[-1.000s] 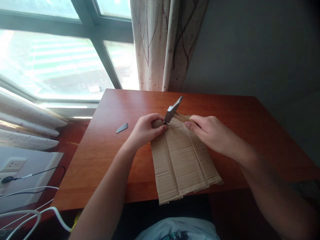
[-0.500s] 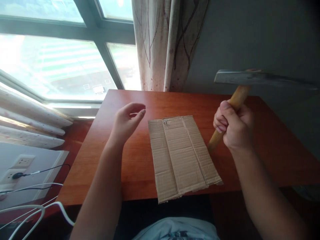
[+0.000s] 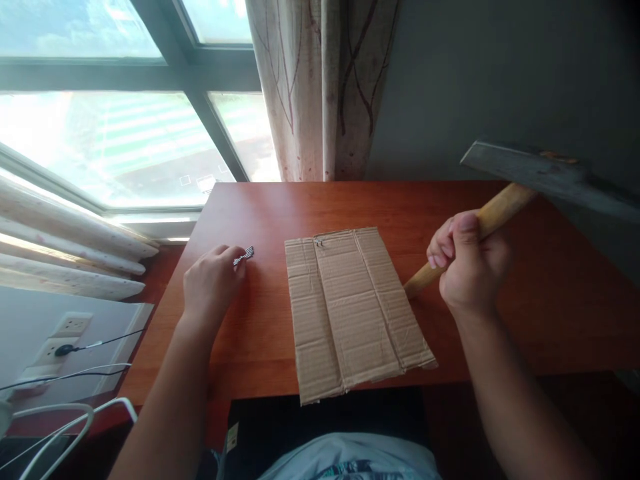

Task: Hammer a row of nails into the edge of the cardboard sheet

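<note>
My left hand (image 3: 213, 283) is low over the left part of the table, fingers closed on a small striped metallic piece (image 3: 244, 256). It looks like a row of thin metal pins or nails, too small to be sure. My right hand (image 3: 473, 260) grips the wooden handle of a hammer (image 3: 505, 208), whose long grey head is raised at the right and partly runs out of view. Between my hands lies a flat, creased sheet of cardboard (image 3: 355, 313), with tiny metal bits (image 3: 319, 241) near its far edge. The handle's lower end is beside the cardboard's right edge.
The reddish-brown wooden table (image 3: 270, 207) carries the cardboard, which overhangs its near edge. A window (image 3: 135, 140) and curtains (image 3: 300, 87) stand behind and left. At lower left are a wall socket (image 3: 70, 327) and white cables (image 3: 90, 413).
My left hand has moved left and down, and now pinches the small metallic piece, which did not show before. The hammer has tilted further to the right in my right hand.
</note>
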`<state>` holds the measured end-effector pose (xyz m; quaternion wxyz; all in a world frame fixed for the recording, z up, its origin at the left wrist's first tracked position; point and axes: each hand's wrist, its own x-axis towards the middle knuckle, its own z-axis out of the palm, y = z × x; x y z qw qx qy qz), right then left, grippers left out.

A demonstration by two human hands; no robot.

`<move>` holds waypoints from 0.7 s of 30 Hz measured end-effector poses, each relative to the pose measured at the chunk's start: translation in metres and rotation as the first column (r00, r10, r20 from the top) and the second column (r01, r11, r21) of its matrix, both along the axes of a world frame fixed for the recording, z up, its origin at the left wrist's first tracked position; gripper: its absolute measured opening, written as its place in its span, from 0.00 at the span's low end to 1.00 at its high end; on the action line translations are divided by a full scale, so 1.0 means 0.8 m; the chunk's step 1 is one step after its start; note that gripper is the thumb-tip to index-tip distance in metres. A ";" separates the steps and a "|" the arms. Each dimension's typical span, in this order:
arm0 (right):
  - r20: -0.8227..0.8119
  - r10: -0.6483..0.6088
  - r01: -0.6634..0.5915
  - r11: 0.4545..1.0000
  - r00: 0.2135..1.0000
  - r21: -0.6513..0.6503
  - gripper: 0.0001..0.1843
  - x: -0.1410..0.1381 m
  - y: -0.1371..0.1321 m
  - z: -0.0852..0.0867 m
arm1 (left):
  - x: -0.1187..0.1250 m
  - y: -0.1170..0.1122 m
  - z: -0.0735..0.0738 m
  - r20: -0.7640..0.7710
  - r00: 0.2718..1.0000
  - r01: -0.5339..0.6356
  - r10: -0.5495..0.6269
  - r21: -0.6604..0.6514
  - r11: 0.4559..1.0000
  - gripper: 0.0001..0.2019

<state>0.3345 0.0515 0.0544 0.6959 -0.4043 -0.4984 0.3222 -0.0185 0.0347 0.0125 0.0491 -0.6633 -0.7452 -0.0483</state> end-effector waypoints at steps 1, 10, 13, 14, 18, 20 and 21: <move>0.012 0.001 -0.001 1.000 1.000 0.002 0.20 0.000 0.000 -0.001 | 0.000 -0.001 -0.002 -0.030 1.000 0.000 0.000 -0.010 1.000 0.14; 0.071 -0.034 0.036 0.999 0.997 -0.021 0.22 -0.002 0.004 -0.004 | -0.001 0.000 -0.010 -0.113 0.993 0.014 -0.019 -0.050 0.999 0.16; 0.045 -0.027 0.027 1.000 0.999 0.010 0.21 0.001 0.005 -0.005 | 0.000 0.001 -0.009 -0.124 0.992 0.029 -0.037 -0.065 0.997 0.17; 0.041 -0.030 0.029 0.999 0.999 0.013 0.21 0.002 0.005 -0.005 | 0.000 0.001 -0.009 -0.128 0.991 0.033 -0.041 -0.065 0.997 0.17; 0.055 -0.050 0.050 0.999 0.997 -0.003 0.22 0.005 0.005 -0.005 | -0.001 0.004 -0.009 -0.134 0.990 0.043 -0.053 -0.075 0.996 0.18; 0.058 -0.049 0.049 0.999 0.997 0.000 0.22 0.006 0.005 -0.004 | -0.002 0.006 -0.010 -0.144 0.988 0.047 -0.059 -0.089 0.995 0.19; 0.059 -0.046 0.046 0.999 0.997 0.000 0.22 0.005 0.004 -0.004 | -0.002 0.007 -0.010 -0.153 0.986 0.048 -0.063 -0.097 0.994 0.19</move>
